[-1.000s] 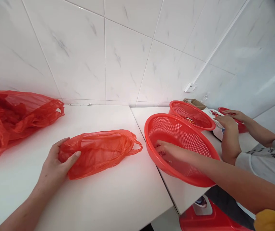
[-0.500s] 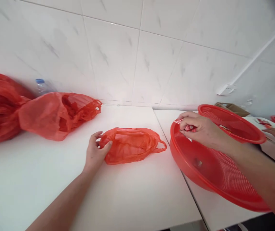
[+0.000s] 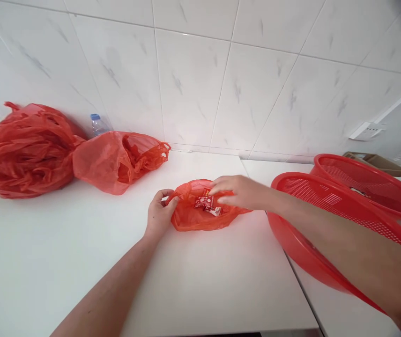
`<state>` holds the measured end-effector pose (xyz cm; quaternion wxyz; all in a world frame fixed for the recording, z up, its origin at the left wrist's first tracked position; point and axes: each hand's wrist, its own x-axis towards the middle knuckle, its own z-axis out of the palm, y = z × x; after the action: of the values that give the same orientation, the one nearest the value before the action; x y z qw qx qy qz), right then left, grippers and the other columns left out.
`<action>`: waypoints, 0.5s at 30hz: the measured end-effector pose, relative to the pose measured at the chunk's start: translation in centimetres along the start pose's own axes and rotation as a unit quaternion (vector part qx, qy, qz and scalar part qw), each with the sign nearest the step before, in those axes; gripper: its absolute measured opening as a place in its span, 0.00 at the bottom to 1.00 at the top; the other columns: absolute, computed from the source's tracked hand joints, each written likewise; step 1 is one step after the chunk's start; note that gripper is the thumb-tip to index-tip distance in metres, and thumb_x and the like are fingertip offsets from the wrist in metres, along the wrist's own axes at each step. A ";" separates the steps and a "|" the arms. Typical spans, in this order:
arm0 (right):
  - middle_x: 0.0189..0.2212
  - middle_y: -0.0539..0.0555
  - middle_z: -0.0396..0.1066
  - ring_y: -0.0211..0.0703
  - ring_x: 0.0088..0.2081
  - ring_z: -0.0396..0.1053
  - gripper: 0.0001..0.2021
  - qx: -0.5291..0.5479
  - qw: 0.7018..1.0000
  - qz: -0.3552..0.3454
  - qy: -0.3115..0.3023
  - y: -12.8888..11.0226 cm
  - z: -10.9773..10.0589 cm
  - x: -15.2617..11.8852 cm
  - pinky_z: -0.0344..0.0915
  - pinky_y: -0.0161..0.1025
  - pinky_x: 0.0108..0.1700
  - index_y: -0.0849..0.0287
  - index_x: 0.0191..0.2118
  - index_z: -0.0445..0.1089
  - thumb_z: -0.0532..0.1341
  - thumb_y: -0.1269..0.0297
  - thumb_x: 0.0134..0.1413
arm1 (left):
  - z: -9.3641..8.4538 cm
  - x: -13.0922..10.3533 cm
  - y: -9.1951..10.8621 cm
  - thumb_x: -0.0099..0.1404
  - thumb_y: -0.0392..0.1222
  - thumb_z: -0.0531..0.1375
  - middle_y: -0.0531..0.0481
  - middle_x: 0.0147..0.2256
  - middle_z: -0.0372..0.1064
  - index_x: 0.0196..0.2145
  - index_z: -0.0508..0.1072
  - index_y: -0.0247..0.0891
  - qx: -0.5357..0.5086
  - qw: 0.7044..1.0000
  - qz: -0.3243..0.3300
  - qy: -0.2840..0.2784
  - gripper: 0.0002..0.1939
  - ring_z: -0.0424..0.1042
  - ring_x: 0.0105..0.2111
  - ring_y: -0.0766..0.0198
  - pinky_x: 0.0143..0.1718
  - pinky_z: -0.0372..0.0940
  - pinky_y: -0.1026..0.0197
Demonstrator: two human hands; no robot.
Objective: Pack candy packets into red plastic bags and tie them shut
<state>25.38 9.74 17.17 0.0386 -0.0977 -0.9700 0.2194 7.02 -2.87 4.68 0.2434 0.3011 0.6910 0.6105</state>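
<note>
An open red plastic bag (image 3: 189,220) lies on the white table (image 3: 200,281), its mouth facing up. Several small red-and-white packets (image 3: 204,202) rest inside it. My left hand (image 3: 160,210) pinches the bag's left rim between thumb and fingers. Over the right part of the bag's mouth is my right hand (image 3: 240,191), its fingers spread and slightly blurred, with nothing held in them. The near red basket (image 3: 302,234) is tilted beneath my right forearm, which hides part of it.
A large bundle of red bags (image 3: 28,154) and another loose red bag (image 3: 98,161) lie at the left. Behind them stands a bottle with a blue cap (image 3: 95,120). A second red basket (image 3: 379,182) and a cardboard box (image 3: 379,164) are at the right.
My right hand has moved left from the near basket to over the bag and let go of its packets, which now lie inside. The view has turned right.
</note>
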 end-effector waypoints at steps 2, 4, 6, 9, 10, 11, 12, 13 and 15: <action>0.43 0.47 0.72 0.40 0.41 0.70 0.12 -0.009 0.997 0.063 0.047 -0.4 -2.6 -2.5 0.66 0.38 0.42 0.51 0.40 0.74 0.55 0.66 0.53 | -0.1 0.2 -0.1 0.58 0.52 0.58 0.46 0.40 0.69 0.44 0.67 0.41 0.060 0.997 0.047 0.030 0.19 0.71 0.35 0.60 0.33 0.67 0.58; 0.42 0.49 0.72 0.41 0.39 0.70 0.11 -0.037 0.978 0.150 0.140 -0.1 -4.6 -5.7 0.66 0.39 0.40 0.52 0.41 0.72 0.56 0.61 0.54 | -0.1 0.1 0.1 0.57 0.50 0.59 0.43 0.48 0.64 0.45 0.67 0.41 0.126 0.980 0.135 0.072 0.19 0.69 0.43 0.57 0.39 0.67 0.56; 0.39 0.51 0.74 0.42 0.37 0.70 0.11 -0.069 0.956 0.221 0.182 1.0 -5.7 -9.3 0.65 0.39 0.38 0.53 0.40 0.72 0.54 0.60 0.56 | 0.0 -0.3 0.7 0.56 0.47 0.60 0.41 0.52 0.59 0.47 0.67 0.40 0.180 0.951 0.230 0.102 0.20 0.64 0.51 0.54 0.47 0.65 0.53; 0.33 0.52 0.74 0.43 0.34 0.70 0.10 -0.108 0.938 0.311 0.105 3.6 -5.5 -14.8 0.63 0.39 0.33 0.53 0.38 0.71 0.54 0.62 0.55 | 0.3 -1.0 1.6 0.57 0.45 0.61 0.41 0.55 0.58 0.48 0.67 0.40 0.243 0.911 0.312 0.118 0.21 0.58 0.57 0.53 0.56 0.57 0.49; 0.32 0.53 0.74 0.44 0.32 0.70 0.09 -0.119 0.929 0.347 0.054 4.6 -5.1 -16.5 0.62 0.39 0.31 0.53 0.37 0.71 0.55 0.63 0.54 | 0.5 -1.3 1.9 0.57 0.45 0.61 0.42 0.56 0.57 0.48 0.68 0.40 0.252 0.905 0.323 0.118 0.20 0.57 0.58 0.53 0.57 0.55 0.49; 0.30 0.53 0.73 0.44 0.30 0.70 0.07 -0.127 0.914 0.384 0.000 5.6 -4.6 -17.9 0.61 0.39 0.29 0.53 0.35 0.71 0.57 0.63 0.51 | 0.7 -1.5 2.1 0.57 0.45 0.61 0.42 0.56 0.58 0.48 0.68 0.41 0.256 0.901 0.330 0.118 0.20 0.56 0.58 0.52 0.58 0.54 0.49; 0.29 0.53 0.73 0.44 0.28 0.69 0.06 -0.129 0.897 0.419 -0.050 6.5 -4.1 -19.2 0.60 0.39 0.27 0.54 0.33 0.71 0.60 0.62 0.48 | 0.9 -1.7 2.2 0.57 0.46 0.61 0.43 0.57 0.58 0.47 0.68 0.41 0.255 0.900 0.333 0.117 0.20 0.56 0.58 0.51 0.58 0.54 0.48; 0.29 0.53 0.73 0.45 0.28 0.69 0.07 -0.123 0.881 0.448 -0.094 7.3 -3.6 -20.3 0.59 0.39 0.26 0.54 0.33 0.71 0.62 0.62 0.44 | 1.0 -1.7 2.3 0.56 0.47 0.61 0.43 0.57 0.58 0.47 0.69 0.42 0.255 0.900 0.334 0.115 0.20 0.56 0.58 0.51 0.58 0.54 0.48; 0.32 0.53 0.73 0.47 0.30 0.70 0.17 -0.097 0.856 0.487 -0.145 8.6 -2.7 -21.6 0.60 0.38 0.26 0.53 0.38 0.70 0.67 0.59 0.36 | 1.3 -1.7 2.2 0.56 0.48 0.61 0.45 0.56 0.59 0.46 0.70 0.43 0.252 0.904 0.328 0.113 0.20 0.57 0.58 0.49 0.59 0.53 0.47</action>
<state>48.26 14.00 15.20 -0.2243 -0.5276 -0.8096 0.1262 9.39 -3.00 6.60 -0.1340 0.4906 0.7070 0.4914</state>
